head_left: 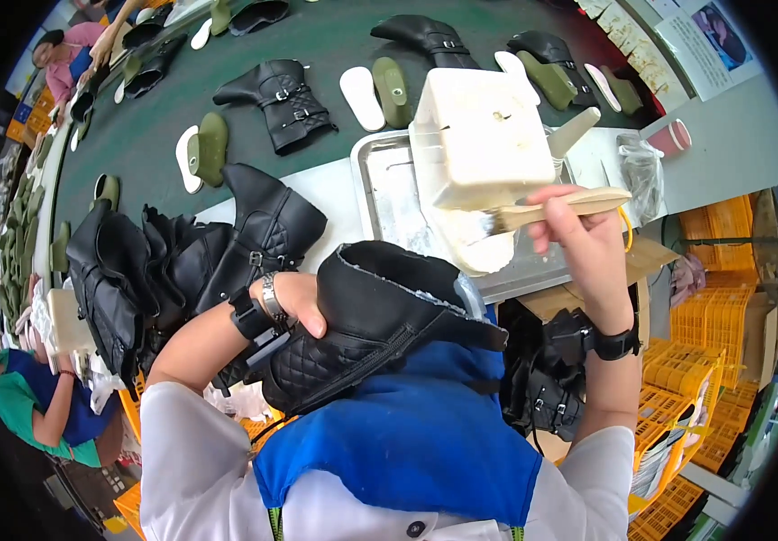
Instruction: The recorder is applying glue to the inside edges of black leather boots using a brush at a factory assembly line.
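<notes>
My left hand [299,302] is closed on a black quilted boot [375,338], which lies tilted across my lap against a blue apron [407,433]. A wide opening in the boot with a pale, rough edge faces up. Between the fingers of my right hand [578,234] is the wooden handle of a flat brush [601,200]. The brush's whitish bristles meet a smeared white mass at the near side of a cream plastic tub [484,135]. That tub stands on a metal tray [373,180] with white residue in it.
Several black boots [285,104], green shoe forms [213,149] and white insoles [362,99] lie on a dark green belt [182,90]. More boots [182,252] are heaped left of my arm. Yellow crates [709,316] are stacked at right. Two people work at the far left.
</notes>
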A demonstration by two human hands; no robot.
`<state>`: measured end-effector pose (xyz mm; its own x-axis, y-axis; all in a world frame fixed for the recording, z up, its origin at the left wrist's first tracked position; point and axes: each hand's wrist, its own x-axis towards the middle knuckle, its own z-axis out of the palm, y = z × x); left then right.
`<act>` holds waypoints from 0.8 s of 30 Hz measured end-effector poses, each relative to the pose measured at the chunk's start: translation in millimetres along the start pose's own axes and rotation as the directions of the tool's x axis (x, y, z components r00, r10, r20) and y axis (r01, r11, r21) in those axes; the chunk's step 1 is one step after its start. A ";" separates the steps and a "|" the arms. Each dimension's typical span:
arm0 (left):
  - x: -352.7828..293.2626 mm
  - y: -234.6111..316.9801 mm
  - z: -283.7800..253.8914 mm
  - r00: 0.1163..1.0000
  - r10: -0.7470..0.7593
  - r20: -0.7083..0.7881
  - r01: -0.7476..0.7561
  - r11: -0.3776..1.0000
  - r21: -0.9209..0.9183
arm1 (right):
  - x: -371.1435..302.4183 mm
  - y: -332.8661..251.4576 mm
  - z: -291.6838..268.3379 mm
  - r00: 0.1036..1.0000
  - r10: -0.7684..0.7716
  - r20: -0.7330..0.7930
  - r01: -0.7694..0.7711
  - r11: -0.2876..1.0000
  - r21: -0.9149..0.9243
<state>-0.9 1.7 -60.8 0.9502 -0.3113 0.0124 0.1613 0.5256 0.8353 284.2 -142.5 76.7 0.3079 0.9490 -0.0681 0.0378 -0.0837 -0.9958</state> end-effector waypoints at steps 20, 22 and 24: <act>8.0 22.1 26.6 0.984 -0.119 -0.129 0.081 0.960 -0.267 | -0.4 -9.3 33.3 0.784 -0.425 0.453 0.606 0.682 -0.410; 8.1 22.1 26.2 0.984 -0.131 -0.122 0.094 0.959 -0.267 | -1.3 -10.3 27.8 0.794 -0.393 0.463 0.594 0.664 -0.454; 7.5 21.7 26.1 0.983 -0.143 -0.115 0.108 0.958 -0.267 | -0.2 -12.7 26.2 0.804 -0.362 0.471 0.581 0.645 -0.496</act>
<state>2.7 -9.9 -28.3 0.9417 -0.2898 -0.1708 0.3283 0.6809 0.6547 258.8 -133.6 87.8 -0.2141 0.9367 0.2771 0.6752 0.3469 -0.6510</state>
